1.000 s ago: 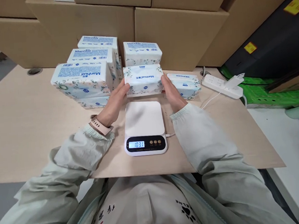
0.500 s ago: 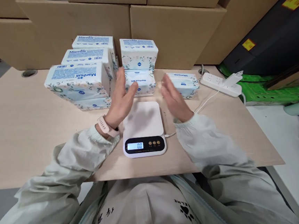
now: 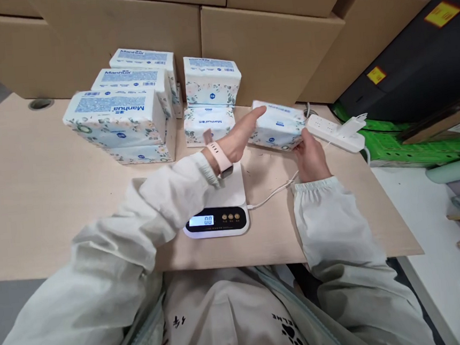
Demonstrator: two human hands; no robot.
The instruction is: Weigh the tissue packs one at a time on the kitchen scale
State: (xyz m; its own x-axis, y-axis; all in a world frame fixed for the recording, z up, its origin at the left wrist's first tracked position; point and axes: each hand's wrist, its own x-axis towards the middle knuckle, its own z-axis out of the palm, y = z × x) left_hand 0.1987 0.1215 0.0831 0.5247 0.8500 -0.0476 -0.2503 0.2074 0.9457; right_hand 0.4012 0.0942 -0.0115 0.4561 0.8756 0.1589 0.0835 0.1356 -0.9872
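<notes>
A white-and-blue floral tissue pack [image 3: 276, 128] lies at the right of the table, slightly skewed. My right hand [image 3: 311, 154] grips its near right corner, fingers partly hidden. Reaching across the scale, my left hand [image 3: 239, 139] has its fingers stretched out flat along the pack's left end, thumb apart. A pink-banded watch [image 3: 221, 159] is on the left wrist. Beneath that forearm stands a white digital scale [image 3: 238, 193], partly covered; its display [image 3: 202, 221] reads 0.0.
Stacked tissue packs [image 3: 119, 123] stand at the left, and two more stacked packs [image 3: 211, 88] stand behind the scale. Cardboard boxes [image 3: 267, 51] line the back. A white power strip [image 3: 333, 131] lies right of the held pack, with a white cable [image 3: 274, 193] running to the scale.
Both hands have moved to the right, from above the scale to the single tissue pack. The right hand has taken hold of its corner, and the pack has turned a little.
</notes>
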